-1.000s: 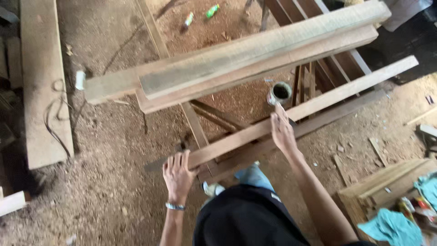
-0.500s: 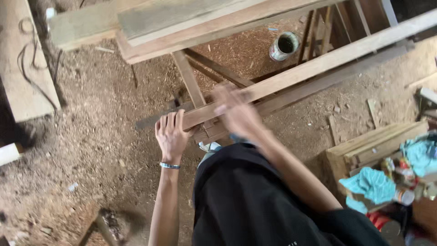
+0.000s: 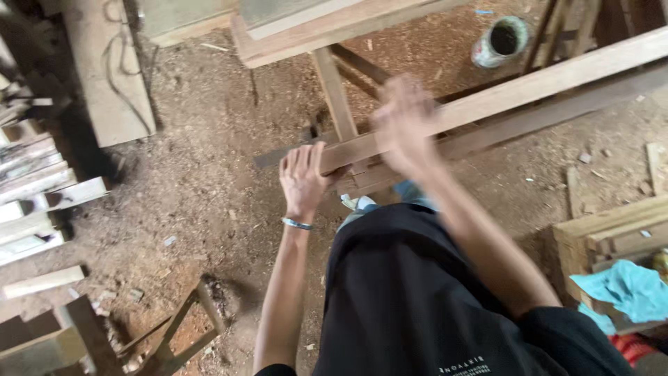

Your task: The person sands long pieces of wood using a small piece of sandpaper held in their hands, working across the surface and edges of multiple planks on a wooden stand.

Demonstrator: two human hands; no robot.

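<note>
A long pale wooden plank (image 3: 529, 87) runs from the upper right down to the middle of the head view, lying on a wooden trestle frame (image 3: 337, 97). My left hand (image 3: 303, 177), with a thin bracelet at the wrist, grips the plank's near end with its fingers wrapped over it. My right hand (image 3: 407, 125) is blurred by motion; it hovers over the plank just right of the left hand, fingers spread, and holds nothing. A darker plank (image 3: 557, 118) lies below and alongside the pale one.
Thick beams (image 3: 327, 24) rest across the trestle at the top. A small tin can (image 3: 502, 40) stands on the sawdust floor (image 3: 202, 181). A wide board with a cable (image 3: 111, 69) lies at upper left, stacked timber (image 3: 28, 195) at left, a wooden box with a blue cloth (image 3: 630, 289) at right.
My right hand has slid down the plank from its middle toward my left hand. The view has shifted down and nearer, and my left hand keeps its grip on the plank's end.
</note>
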